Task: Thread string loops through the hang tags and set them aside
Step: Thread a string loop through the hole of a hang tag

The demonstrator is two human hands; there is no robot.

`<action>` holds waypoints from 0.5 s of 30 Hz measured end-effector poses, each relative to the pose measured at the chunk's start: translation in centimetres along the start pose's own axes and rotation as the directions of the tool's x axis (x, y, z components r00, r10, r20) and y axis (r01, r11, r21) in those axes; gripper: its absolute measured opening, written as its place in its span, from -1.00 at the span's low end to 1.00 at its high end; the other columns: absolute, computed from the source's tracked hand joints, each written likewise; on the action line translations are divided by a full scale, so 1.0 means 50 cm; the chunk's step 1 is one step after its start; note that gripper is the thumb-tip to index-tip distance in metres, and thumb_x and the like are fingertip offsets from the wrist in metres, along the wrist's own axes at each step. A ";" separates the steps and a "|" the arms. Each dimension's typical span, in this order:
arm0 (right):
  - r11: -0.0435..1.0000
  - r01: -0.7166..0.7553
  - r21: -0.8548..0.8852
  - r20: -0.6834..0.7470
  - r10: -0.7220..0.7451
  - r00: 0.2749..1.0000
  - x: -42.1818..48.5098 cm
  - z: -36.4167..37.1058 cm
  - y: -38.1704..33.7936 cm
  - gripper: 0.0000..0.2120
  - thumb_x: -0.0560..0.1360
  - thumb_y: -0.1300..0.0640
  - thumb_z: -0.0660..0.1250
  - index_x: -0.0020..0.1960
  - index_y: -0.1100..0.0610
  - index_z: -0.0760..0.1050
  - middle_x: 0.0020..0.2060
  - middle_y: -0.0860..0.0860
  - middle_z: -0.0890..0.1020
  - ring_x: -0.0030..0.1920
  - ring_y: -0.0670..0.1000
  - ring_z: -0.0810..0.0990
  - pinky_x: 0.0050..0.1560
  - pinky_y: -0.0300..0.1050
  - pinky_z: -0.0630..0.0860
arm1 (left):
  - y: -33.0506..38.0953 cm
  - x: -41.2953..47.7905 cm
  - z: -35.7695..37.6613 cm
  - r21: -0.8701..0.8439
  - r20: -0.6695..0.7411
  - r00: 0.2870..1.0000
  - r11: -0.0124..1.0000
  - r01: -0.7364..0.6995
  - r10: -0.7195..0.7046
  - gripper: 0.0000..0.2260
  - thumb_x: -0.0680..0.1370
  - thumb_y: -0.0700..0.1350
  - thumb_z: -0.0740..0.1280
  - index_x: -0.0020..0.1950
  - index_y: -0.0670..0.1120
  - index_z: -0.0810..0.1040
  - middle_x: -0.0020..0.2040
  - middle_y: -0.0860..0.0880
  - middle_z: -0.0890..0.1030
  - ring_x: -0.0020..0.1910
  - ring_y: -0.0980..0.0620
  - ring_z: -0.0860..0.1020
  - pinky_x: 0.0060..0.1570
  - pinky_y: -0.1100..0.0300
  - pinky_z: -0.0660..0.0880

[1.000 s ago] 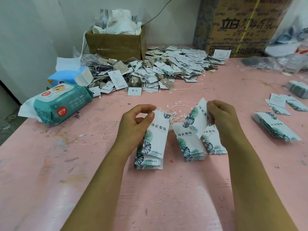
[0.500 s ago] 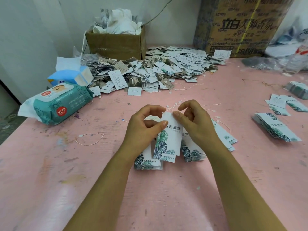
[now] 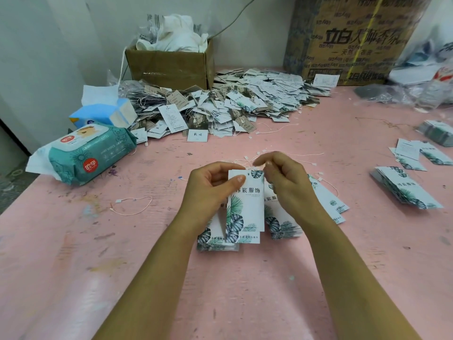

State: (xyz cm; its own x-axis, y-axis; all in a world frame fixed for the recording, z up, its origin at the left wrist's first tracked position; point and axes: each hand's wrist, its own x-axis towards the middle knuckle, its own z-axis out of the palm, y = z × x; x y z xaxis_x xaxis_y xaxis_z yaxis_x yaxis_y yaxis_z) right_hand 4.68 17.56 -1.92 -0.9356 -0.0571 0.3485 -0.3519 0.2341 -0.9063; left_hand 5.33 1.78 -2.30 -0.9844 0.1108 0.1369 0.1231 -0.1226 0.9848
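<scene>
The right hand (image 3: 286,185) is blurred at the fingertips. Its fingers curl together just over the top right corner of the hang tag (image 3: 247,204), but I cannot tell whether they pinch a string. The tag's punched hole is hidden too. The left hand (image 3: 210,190) grips that one tag upright by its top left corner, thumb on the printed face and fingers behind it (the first printed character is covered by the thumb).

Below the hands, two stacks of tags (image 3: 282,227) lie on the pink bench (image 3: 73,266), partly hidden by the held tag and the wrists, so their number cannot be counted. A few more tags (image 3: 328,200) fan out from behind the right hand. Just beyond the fingertips lie thin loose strings (image 3: 301,155), too fine and tangled to count.

To the left of the left hand lies one string loop (image 3: 133,204). Further left is one pack of wipes (image 3: 90,153), with one blue tissue pack (image 3: 103,114) behind it. Far beyond the hands sprawls a heap of strung tags (image 3: 232,104) before two cardboard boxes: a small open one (image 3: 171,67) and a large printed one (image 3: 355,40), cut off at the top. To the right of the right hand there are three separate groups of tags (image 3: 404,187), the farthest clipped by the frame edge.
</scene>
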 end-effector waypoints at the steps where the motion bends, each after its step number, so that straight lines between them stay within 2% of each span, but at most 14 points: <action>1: 1.000 0.024 -0.002 -0.022 -0.024 0.999 0.000 -0.003 0.002 -0.72 0.56 0.38 0.10 -0.01 0.06 0.47 -0.50 -0.15 0.38 -0.40 -0.10 0.30 -0.32 -0.21 0.25 | 0.000 0.001 -0.001 -0.006 -0.006 1.000 1.000 0.002 -0.002 -0.85 0.43 -0.31 0.40 -0.11 -0.07 0.62 -0.23 0.02 0.69 -0.22 0.09 0.65 -0.26 0.23 0.59; 2: 0.999 0.053 -0.012 -0.033 -0.053 0.998 0.000 -0.005 0.003 -0.68 0.55 0.40 0.09 0.06 0.03 0.43 -0.49 -0.13 0.34 -0.39 -0.04 0.29 -0.32 -0.16 0.25 | 0.000 0.001 -0.001 -0.010 -0.008 1.000 1.000 0.004 -0.004 -0.85 0.43 -0.31 0.40 -0.10 -0.07 0.62 -0.23 0.02 0.69 -0.21 0.09 0.65 -0.26 0.24 0.59; 4: 0.991 0.103 -0.086 -0.050 -0.108 0.993 -0.001 -0.005 0.005 -0.66 0.55 0.39 0.10 0.16 -0.01 0.35 -0.46 -0.08 0.39 -0.37 -0.02 0.34 -0.31 -0.22 0.29 | 0.001 0.001 0.000 -0.013 -0.007 1.000 1.000 0.007 -0.007 -0.84 0.44 -0.32 0.39 -0.10 -0.07 0.62 -0.23 0.03 0.69 -0.22 0.11 0.65 -0.31 0.28 0.56; 6: 0.981 0.116 -0.158 -0.085 -0.130 0.988 -0.002 -0.003 0.005 -0.71 0.56 0.34 0.16 0.15 -0.01 0.34 -0.38 -0.13 0.54 -0.36 -0.05 0.42 -0.33 -0.34 0.30 | 0.002 0.000 0.000 -0.015 -0.010 1.000 1.000 0.017 -0.017 -0.84 0.44 -0.32 0.39 -0.10 -0.06 0.62 -0.23 0.04 0.70 -0.23 0.11 0.65 -0.37 0.31 0.52; 8: 0.986 0.098 -0.137 -0.134 -0.117 0.984 0.000 -0.004 0.004 -0.81 0.55 0.31 0.22 0.04 0.04 0.41 -0.32 -0.17 0.61 -0.36 -0.16 0.47 -0.30 -0.41 0.31 | 0.002 0.000 -0.001 -0.016 -0.015 1.000 1.000 0.025 -0.025 -0.82 0.45 -0.32 0.38 -0.10 -0.04 0.63 -0.22 0.03 0.70 -0.23 0.09 0.66 -0.37 0.26 0.55; 9: 0.989 0.089 -0.115 -0.158 -0.107 0.982 0.000 -0.005 0.003 -0.84 0.54 0.31 0.24 -0.02 0.06 0.44 -0.30 -0.17 0.63 -0.34 -0.19 0.50 -0.28 -0.39 0.34 | 0.001 0.000 -0.001 -0.010 -0.018 0.999 1.000 0.028 -0.029 -0.82 0.45 -0.32 0.38 -0.10 -0.04 0.63 -0.21 0.02 0.70 -0.22 0.08 0.66 -0.34 0.22 0.57; 11: 0.992 0.087 -0.092 -0.190 -0.103 0.976 0.000 -0.008 0.002 -0.84 0.52 0.28 0.28 -0.10 0.03 0.48 -0.30 -0.15 0.65 -0.36 -0.07 0.49 -0.32 -0.24 0.37 | 0.002 0.000 -0.001 -0.005 -0.021 0.999 0.999 0.033 -0.033 -0.81 0.46 -0.32 0.37 -0.10 -0.03 0.63 -0.21 0.02 0.70 -0.22 0.08 0.66 -0.29 0.18 0.57; 13: 0.989 0.099 -0.113 -0.205 -0.120 0.971 0.000 -0.008 0.000 -0.78 0.50 0.25 0.32 -0.15 -0.08 0.49 -0.33 -0.12 0.64 -0.38 0.04 0.42 -0.34 -0.13 0.34 | 0.003 -0.001 0.000 -0.015 -0.016 0.999 0.999 0.036 -0.036 -0.80 0.46 -0.33 0.36 -0.10 -0.03 0.64 -0.21 0.02 0.70 -0.23 0.08 0.65 -0.31 0.23 0.58; 15: 0.984 0.090 -0.152 -0.203 -0.120 0.972 0.000 -0.006 -0.002 -0.75 0.49 0.22 0.35 -0.18 -0.15 0.48 -0.35 -0.10 0.60 -0.29 0.10 0.45 -0.26 -0.02 0.38 | 0.004 -0.001 0.000 -0.026 -0.010 0.999 0.999 0.040 -0.041 -0.79 0.47 -0.34 0.35 -0.10 -0.04 0.64 -0.21 0.01 0.70 -0.24 0.09 0.65 -0.32 0.25 0.57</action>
State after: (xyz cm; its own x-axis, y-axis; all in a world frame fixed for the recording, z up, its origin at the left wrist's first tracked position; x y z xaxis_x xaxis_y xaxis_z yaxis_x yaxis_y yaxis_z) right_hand 4.70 17.84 -1.76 -0.8608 0.1132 0.4961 -0.4260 0.3732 -0.8242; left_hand 5.43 1.73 -2.09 -0.9898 0.1056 0.0957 0.0800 -0.1442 0.9863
